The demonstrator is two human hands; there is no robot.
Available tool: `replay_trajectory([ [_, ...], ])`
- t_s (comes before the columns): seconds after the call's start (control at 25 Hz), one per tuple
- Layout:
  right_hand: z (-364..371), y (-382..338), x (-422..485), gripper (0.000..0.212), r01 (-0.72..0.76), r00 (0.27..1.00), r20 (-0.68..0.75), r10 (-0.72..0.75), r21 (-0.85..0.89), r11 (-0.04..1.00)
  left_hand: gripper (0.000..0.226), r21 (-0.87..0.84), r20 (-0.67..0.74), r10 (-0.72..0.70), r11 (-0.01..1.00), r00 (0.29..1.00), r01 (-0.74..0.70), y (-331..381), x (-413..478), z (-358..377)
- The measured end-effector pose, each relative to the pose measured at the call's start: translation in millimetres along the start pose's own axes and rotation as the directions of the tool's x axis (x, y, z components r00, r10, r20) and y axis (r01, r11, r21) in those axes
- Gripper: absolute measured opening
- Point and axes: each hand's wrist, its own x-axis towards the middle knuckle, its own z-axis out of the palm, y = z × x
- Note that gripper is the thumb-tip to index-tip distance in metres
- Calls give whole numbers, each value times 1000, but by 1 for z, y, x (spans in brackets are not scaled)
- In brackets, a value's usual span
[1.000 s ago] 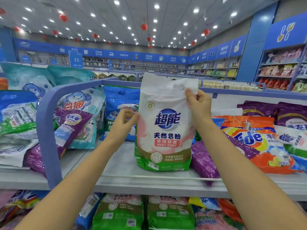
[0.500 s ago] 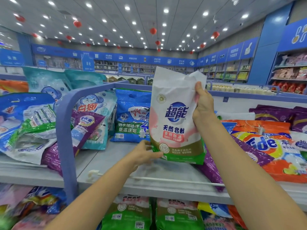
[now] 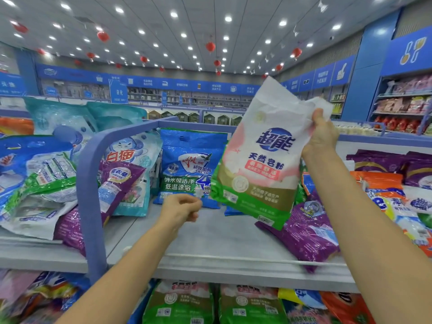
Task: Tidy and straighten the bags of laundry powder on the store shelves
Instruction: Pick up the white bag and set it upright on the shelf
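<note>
Your right hand has its fingers clamped on the crumpled top corner of the white-pink-green bag. The bag hangs tilted in the air above the shelf, covering the right edge of the blue bag behind. Left hand sits lower w/ fingers curled in, nothing visible in them, palm side turned away; the held bag's small print is too blurred to read.

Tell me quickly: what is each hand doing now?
Left hand: fingers curled, holding nothing.
Right hand: grips the top of the white, pink and green plastic laundry powder bag.
</note>
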Motion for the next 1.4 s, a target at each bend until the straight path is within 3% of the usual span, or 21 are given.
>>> replay_trajectory([
  [0.08, -2, -6, 3, 16, 54, 998, 19, -53, -24, 998, 10, 86, -42, -41, 995, 998, 44, -1, 1, -16],
  [0.16, 0, -2, 2, 15, 70, 995, 69, -67, -43, 997, 3, 179, 56, -75, 982, 996, 64, 3, -1, -15],
  [0.32, -10, 7, 3, 8, 6, 994, 106, -2, -45, 999, 30, 249, 249, -112, 967, 962, 49, 5, -5, 24],
  [0.36, -14, 7, 5, 15, -15, 994, 109, 18, -33, 999, 37, 248, 280, -127, 967, 951, 56, 2, -6, 36],
  [0.48, -18, 11, 6, 41, -66, 994, 92, 65, 4, 998, 49, 144, 366, -191, 979, 911, 147, -10, -5, 70],
  [0.64, -9, 13, 5, 18, -158, 982, 124, 145, 103, 982, 32, -120, 458, -164, 962, 873, 244, -10, -1, 72],
  [0.84, -18, 12, 21, 21, -132, 990, 68, 126, 78, 988, 29, -48, 401, 4, 999, 916, 17, 0, 0, 47],
  [0.92, -26, 16, 31, 17, -134, 991, 1, 134, 1, 991, 18, -3, 413, 90, 995, 906, -98, 5, -2, 35],
  [1.04, -33, 21, 36, 11, -143, 987, -94, 133, -102, 984, 14, 7, 435, 131, 989, 891, -149, 12, -3, 17],
  [1.12, -34, 22, 32, 11, -71, 997, -18, 69, -179, 981, 15, 40, 446, 106, 990, 889, -138, 9, -3, 7],
  [1.24, -20, 16, 4, 15, 114, 963, 268, -27, -315, 942, 23, 238, 467, -15, 965, 884, -109, -3, -3, -9],
  [1.32, -7, 25, -16, 17, 175, 925, 381, -17, -384, 907, 43, 447, 508, -149, 887, 848, -112, -7, 0, -19],
  [1.4, 1, 42, -34, 17, 176, 913, 408, 5, -405, 897, 79, 418, 507, -163, 905, 846, -76, -4, 1, -16],
])
